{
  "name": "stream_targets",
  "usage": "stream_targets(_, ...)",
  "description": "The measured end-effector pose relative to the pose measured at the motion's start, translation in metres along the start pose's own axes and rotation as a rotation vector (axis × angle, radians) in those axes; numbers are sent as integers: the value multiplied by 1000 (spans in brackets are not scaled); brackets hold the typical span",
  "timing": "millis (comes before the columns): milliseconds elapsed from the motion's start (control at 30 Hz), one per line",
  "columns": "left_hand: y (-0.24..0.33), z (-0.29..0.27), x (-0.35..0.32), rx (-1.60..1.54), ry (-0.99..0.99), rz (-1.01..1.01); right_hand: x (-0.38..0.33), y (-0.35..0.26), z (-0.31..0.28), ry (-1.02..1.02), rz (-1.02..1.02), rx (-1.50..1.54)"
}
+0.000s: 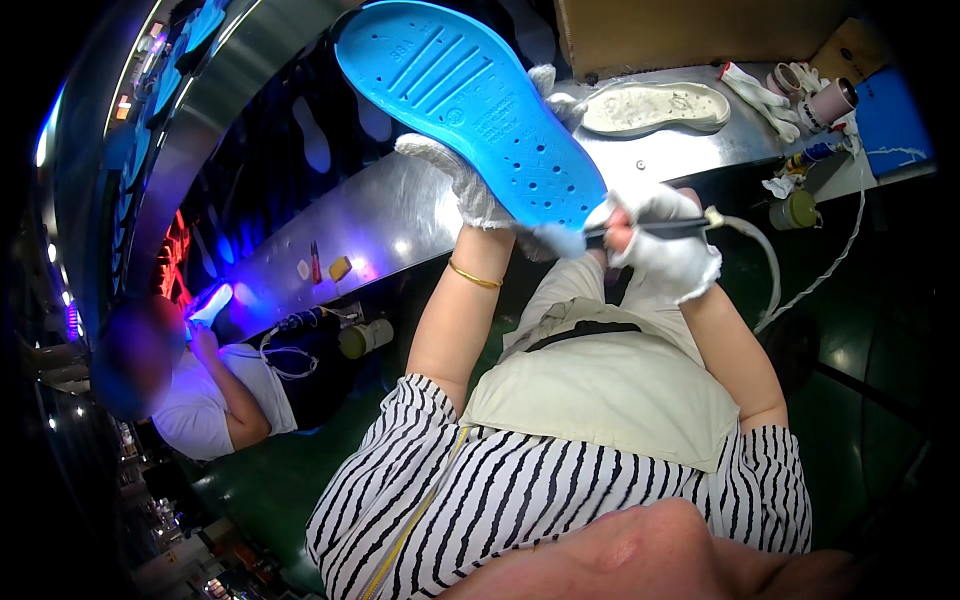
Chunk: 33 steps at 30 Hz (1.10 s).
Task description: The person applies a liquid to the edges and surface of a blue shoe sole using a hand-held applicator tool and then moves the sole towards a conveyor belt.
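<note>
Two gloved hands show in the head view: the left hand (472, 192) grips a blue sole (490, 110) from behind, held up by the metal surface (390, 220), fingers curling round both edges; the right hand (668, 245) clasps a black-handled tool (680, 228), its blurred tip by the sole's near end, contact unclear. The sole could twist if the left hold slackened under the tool's push, and a snag in the trailing hose (768, 250) might drag the tip askew.

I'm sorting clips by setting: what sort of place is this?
Probably a shoe workshop: a bright blue, ridged sole, an off-white, rimmed sole and a long, shiny metal bench.
</note>
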State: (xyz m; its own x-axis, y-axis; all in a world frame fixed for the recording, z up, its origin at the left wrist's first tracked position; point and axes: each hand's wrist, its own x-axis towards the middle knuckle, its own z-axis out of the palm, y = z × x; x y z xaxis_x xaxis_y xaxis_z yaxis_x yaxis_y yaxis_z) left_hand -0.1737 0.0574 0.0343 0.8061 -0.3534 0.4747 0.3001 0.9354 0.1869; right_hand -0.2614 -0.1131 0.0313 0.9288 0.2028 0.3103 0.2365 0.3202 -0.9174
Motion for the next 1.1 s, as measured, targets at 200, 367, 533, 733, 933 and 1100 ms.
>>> stream_targets(200, 15, -5, 10, 379, -90, -22, -1, 8, 1, -3, 16, -76)
stream_targets(367, 16, -2, 19, 399, -225, -104, 6, 9, -14, 36, 294, 395)
stream_targets(533, 21, 5, 22, 909, -11, -179, 6, 12, -21, -12, 190, 23)
stream_targets(733, 22, -6, 34, 1095, 0, -411, 25, -12, -25, -289, 410, -226)
stream_targets(933, 17, 5, 43, 1201, 206, -599, 24, -13, -9, -167, 190, -460)
stream_targets(1100, 20, 5, 40, 1279, 392, -660, 30, -23, -15, -331, 90, -506)
